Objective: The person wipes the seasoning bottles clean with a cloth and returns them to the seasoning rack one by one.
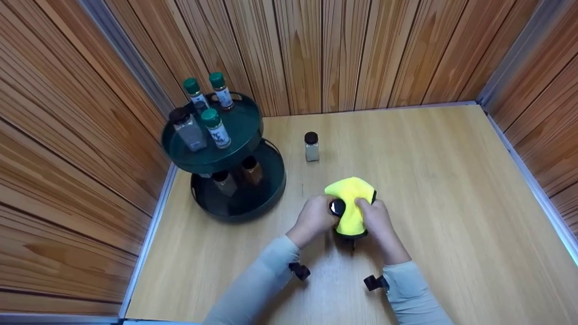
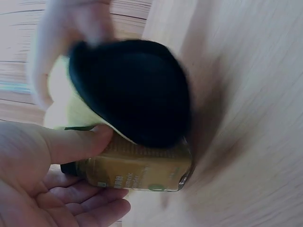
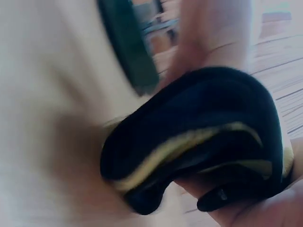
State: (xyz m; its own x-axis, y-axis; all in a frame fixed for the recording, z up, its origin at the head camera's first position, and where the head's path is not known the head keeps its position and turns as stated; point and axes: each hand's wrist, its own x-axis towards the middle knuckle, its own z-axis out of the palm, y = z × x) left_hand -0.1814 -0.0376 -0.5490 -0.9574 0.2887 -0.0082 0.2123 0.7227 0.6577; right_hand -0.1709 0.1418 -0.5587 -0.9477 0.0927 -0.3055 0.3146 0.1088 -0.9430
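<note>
My left hand (image 1: 314,215) grips a square spice jar with a black lid (image 1: 337,207). In the left wrist view the jar (image 2: 137,170) lies on its side, filled with yellow-brown powder, its label reading turmeric powder. My right hand (image 1: 378,221) pinches a bright yellow cloth (image 1: 353,192) with black edging, thumb on top. The cloth drapes over the jar's side and hides part of it. In the right wrist view its dark underside (image 3: 199,113) bulges in folds toward the camera. Both hands are close together over the table.
A two-tier dark green turntable rack (image 1: 244,214) stands at the left, with several spice jars on both tiers. One small jar with a dark lid (image 1: 311,151) stands upright on the wooden table (image 1: 429,180) beyond the hands. Wood-panelled walls (image 1: 298,54) enclose the back and sides.
</note>
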